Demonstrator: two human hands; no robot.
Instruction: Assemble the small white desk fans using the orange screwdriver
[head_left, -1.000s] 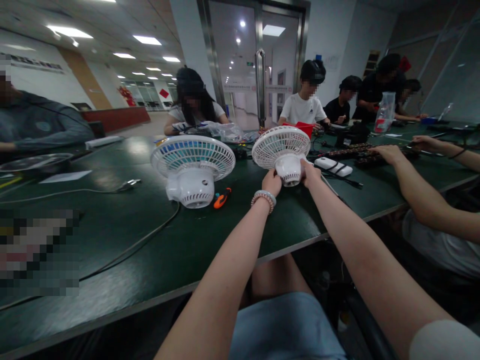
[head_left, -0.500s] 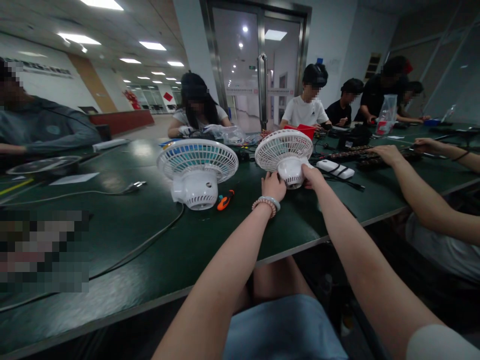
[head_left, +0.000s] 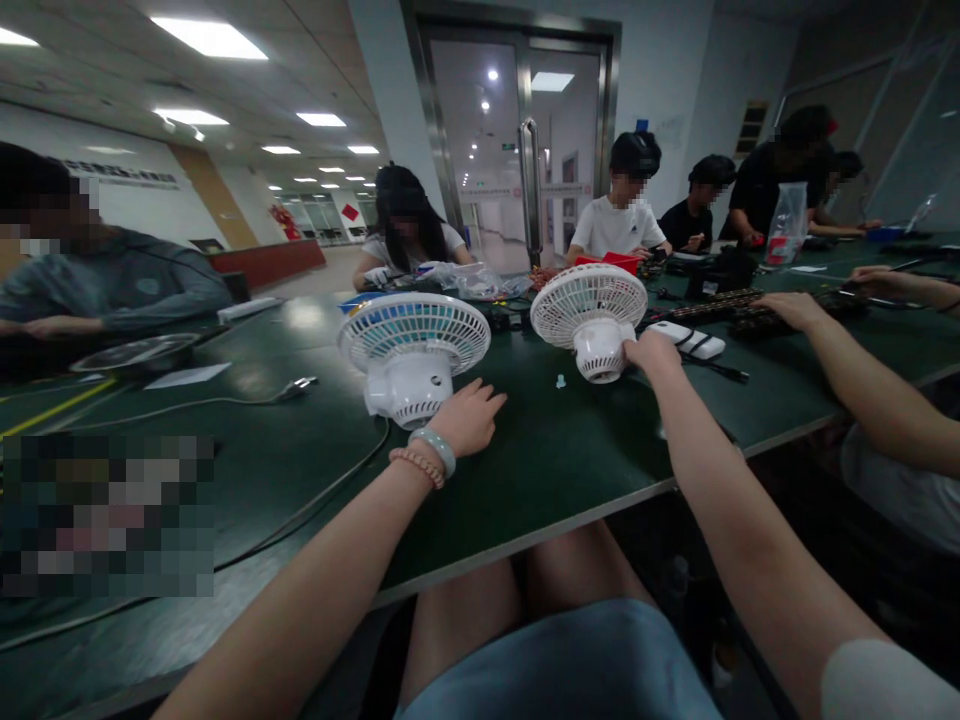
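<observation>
Two white fans lie on the green table with their round grilles tilted up. My right hand is closed on the side of the right fan. Beside the base of the left fan is my left hand, palm down, its fingers apart and pointing right. The orange tool seen earlier does not show; my left hand covers that spot. A small pale blue piece sits on the table between the two fans.
A white power strip with a black cord is right of the fans. A grey cable crosses the left of the green table. Co-workers sit around it; a neighbour's hand touches dark strips at the right. A red bin stands behind.
My left hand has let go of the right fan and moved left, beside the left fan. The small blue piece now shows. The view has shifted slightly.
</observation>
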